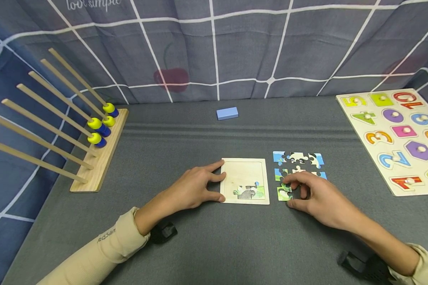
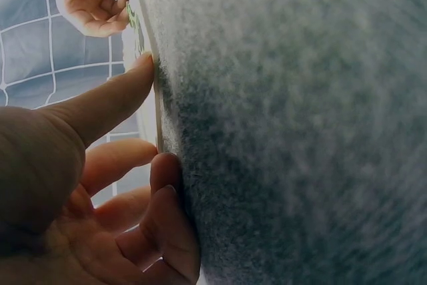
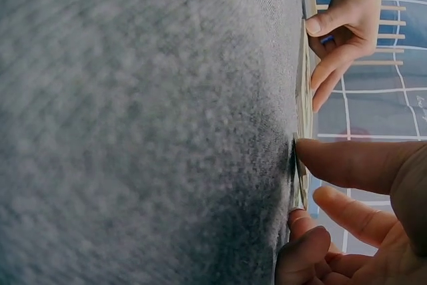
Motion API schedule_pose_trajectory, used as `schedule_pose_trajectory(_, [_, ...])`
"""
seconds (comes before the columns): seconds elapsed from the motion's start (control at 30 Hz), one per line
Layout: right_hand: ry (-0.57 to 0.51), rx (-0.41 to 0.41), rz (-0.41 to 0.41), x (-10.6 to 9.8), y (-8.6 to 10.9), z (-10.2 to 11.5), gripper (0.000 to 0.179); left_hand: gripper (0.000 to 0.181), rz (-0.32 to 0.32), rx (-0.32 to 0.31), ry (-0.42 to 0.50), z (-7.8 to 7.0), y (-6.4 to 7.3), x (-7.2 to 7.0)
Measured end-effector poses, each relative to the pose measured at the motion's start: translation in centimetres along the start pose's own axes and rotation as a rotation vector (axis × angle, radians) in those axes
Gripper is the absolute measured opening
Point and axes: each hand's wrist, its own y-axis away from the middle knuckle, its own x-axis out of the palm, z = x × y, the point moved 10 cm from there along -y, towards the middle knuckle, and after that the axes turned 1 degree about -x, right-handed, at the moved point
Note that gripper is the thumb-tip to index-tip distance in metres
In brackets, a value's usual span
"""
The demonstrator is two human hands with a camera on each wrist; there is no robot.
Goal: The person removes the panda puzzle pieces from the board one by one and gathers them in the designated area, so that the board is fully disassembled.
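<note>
My left hand [image 1: 196, 186] rests along the left edge of a square wooden puzzle tray [image 1: 240, 170], thumb low and fingertips at the rim. In the tray's lower right sit several joined pieces showing grey, green and blue [image 1: 249, 192]. To the right of the tray, my right hand [image 1: 321, 200] holds a green jigsaw piece [image 1: 283, 194] between its thumb at the near side and a fingertip at the far side. More panda jigsaw pieces [image 1: 297, 158] lie in rows beyond it, partly hidden by that hand. In the right wrist view, the thumb [image 3: 347, 161] meets the piece's edge.
A blue block [image 1: 227, 113] lies behind the tray. At the left stands a wooden peg rack [image 1: 103, 158] with yellow and blue beads. A number and shape board [image 1: 381, 142] is at the right. Patterned cloth [image 1: 242, 47] hangs along the back.
</note>
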Motion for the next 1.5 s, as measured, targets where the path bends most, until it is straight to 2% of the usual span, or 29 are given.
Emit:
schedule_pose_trajectory(0.13, [0.022,-0.015,-0.01,0.0,0.1,0.1,0.044,0.064,0.004,0.0,-0.002,0.0,0.0,0.0])
schedule_pose_trajectory(0.47, [0.067,0.037,0.013,0.2,-0.1,-0.2,0.045,0.064,0.01,-0.005,0.0,0.0,0.0,0.0])
schedule_pose_trajectory(0.83, [0.065,0.022,0.014,0.2,-0.1,0.0,0.045,0.064,0.01,-0.006,0.006,0.0,0.0,0.1])
schedule_pose_trajectory(1.03, [0.056,-0.026,-0.023,-0.3,0.0,0.5,0.04,0.064,0.005,-0.008,0.013,0.1,0.0,0.1])
schedule_pose_trajectory(1.17, [0.003,-0.043,-0.031,-0.4,-0.1,1.1,0.035,0.064,0.001,-0.005,0.016,0.1,0.0,0.1])
schedule_pose_trajectory(1.33, [-0.1,-0.024,0.021,0.5,-0.5,1.9,0.03,0.064,0.0,0.004,0.011,0.1,0.0,0.1])
schedule_pose_trajectory(1.5, [-0.113,-0.022,0.049,1.6,-1.3,3.0,0.029,0.064,0.005,0.004,0.012,0.0,0.0,0.1])
